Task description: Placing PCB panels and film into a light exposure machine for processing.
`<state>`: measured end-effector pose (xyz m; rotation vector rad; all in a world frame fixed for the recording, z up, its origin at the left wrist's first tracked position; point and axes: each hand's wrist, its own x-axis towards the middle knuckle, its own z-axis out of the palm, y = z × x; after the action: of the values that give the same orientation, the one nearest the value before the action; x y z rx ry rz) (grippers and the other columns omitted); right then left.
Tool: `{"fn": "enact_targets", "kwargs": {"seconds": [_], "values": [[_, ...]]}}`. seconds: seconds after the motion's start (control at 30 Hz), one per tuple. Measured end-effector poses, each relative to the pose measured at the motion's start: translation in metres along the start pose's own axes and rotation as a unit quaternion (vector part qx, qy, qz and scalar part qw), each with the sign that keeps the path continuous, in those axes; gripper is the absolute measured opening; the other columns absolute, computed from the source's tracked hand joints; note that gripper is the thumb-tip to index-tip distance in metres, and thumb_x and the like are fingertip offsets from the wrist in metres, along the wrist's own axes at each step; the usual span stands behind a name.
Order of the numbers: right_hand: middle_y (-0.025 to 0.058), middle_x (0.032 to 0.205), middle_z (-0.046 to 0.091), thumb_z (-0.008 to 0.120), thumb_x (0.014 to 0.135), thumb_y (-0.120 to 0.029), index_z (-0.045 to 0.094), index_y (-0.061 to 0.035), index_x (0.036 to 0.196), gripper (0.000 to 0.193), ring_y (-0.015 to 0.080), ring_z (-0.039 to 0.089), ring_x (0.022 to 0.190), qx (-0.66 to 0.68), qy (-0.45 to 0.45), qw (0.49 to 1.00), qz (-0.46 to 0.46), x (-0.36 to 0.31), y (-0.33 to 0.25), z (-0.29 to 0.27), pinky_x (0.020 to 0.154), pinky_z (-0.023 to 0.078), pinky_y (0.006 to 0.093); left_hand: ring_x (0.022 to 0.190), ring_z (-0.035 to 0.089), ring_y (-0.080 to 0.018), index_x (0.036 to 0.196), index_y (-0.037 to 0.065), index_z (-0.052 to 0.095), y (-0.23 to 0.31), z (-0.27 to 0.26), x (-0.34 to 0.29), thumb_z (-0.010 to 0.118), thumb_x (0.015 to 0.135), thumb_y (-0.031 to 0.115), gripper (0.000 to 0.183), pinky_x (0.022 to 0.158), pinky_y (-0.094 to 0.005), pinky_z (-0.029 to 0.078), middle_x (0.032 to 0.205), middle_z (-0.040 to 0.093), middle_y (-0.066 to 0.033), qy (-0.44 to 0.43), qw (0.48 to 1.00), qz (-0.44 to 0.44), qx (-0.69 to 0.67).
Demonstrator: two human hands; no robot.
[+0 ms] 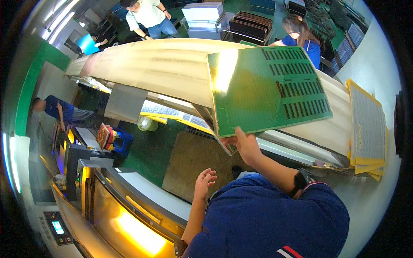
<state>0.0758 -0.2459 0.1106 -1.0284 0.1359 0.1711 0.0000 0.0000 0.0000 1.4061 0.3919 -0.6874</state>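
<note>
A large green circuit board panel (254, 96) with rows of dark slots on its right half is in my right hand (244, 145). The thumb presses on its near edge while the fingers go underneath. Tilted and catching glare at its upper left, the panel overlaps a long cream-covered table (159, 64); whether it touches the cover I cannot tell. My left hand (204, 182) holds nothing, its fingers loosely bent and apart. It is held over the floor beside the machine with a bright yellow-lit window (137, 225).
Yellow-edged grey panels (368, 129) stand at the table's right end. A control box (58, 227) with a lit screen is at lower left. One person (148, 19) and another (303, 41) are across the table; a third (60, 109) is at far left. A brown mat (180, 161) lies on the floor.
</note>
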Motion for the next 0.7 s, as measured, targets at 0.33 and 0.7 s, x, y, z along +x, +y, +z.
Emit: {"fn": "enact_targets", "kwargs": {"seconds": [0.33,0.7], "values": [[0.0077,0.108,0.069,0.058,0.098,-0.023,0.062,0.0002,0.118,0.031,0.0177,0.062,0.098,-0.048,-0.184,0.975,0.117,-0.039,0.034,-0.008,0.092,0.048,0.0355,0.114,0.059,-0.0269,0.140,0.002,0.044,0.093,0.005,-0.025,0.052,0.099,0.033,0.051,0.092,-0.0418,0.051,0.133,0.056,-0.0153,-0.120,0.914,0.192,-0.336],[0.0126,0.106,0.071,0.063,0.093,-0.022,0.065,0.0029,0.117,0.034,0.0214,0.066,0.100,-0.351,-0.480,0.799,0.088,-0.022,0.103,0.066,0.090,0.050,0.0339,0.117,0.057,-0.0327,0.133,0.003,0.049,-0.042,-0.092,-0.130,0.055,0.097,0.019,0.040,0.101,-0.0491,0.047,0.129,0.058,-0.0153,0.326,0.660,0.320,-0.596]]}}
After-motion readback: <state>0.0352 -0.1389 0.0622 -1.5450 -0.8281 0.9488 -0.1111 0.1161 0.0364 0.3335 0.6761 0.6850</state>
